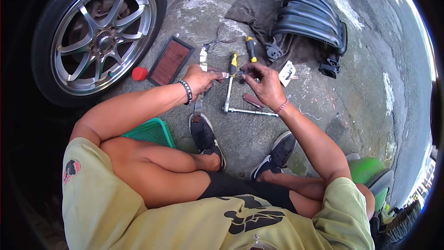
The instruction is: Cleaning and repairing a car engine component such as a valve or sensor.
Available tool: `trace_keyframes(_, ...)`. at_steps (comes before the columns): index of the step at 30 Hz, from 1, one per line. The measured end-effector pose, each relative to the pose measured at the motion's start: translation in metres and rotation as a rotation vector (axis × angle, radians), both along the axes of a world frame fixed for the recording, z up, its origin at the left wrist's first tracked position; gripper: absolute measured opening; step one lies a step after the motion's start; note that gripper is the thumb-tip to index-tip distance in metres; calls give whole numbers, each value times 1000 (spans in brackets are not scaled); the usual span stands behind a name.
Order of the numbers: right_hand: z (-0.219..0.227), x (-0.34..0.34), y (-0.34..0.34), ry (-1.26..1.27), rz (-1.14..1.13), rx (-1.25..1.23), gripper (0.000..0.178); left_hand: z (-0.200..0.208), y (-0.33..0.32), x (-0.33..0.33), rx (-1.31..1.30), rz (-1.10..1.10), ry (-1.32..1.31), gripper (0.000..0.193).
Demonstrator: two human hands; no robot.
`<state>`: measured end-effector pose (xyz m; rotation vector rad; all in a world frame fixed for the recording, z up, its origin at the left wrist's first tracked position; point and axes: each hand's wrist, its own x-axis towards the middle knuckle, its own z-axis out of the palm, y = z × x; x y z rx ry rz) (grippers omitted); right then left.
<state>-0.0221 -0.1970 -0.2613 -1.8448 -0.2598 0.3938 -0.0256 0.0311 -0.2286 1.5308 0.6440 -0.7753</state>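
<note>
My left hand (201,82) is closed, thumb and forefinger pinching something small and pale at their tips that I cannot make out. Facing it, my right hand (263,82) pinches a small dark piece (241,77). A long silvery strip (203,56) passes behind my left hand; I cannot tell whether that hand touches it. Between and just beyond the hands lies a yellow-and-black screwdriver (233,60). Below the fingertips a chrome ratchet wrench (249,111) and an extension bar (228,93) form an L on the ground. A dark red flat piece (253,100) lies inside the L.
A car wheel (104,41) stands at left, near a red cap (139,74) and a rectangular air filter (171,60). Pliers (221,41) and another screwdriver (251,48) lie farther off. A black intake manifold (310,16) rests on dark cloth. A green basket (150,133) sits by my left leg.
</note>
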Motion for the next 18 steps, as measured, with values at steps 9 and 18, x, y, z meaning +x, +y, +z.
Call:
trace_keyframes(9,8,-7,11,-13,40,-54,20,-1,-2,-3,-12,0,-26,18)
trace_keyframes(18,4,-7,14,-4,25,-25,19,-1,-2,-2,-44,18,24,19)
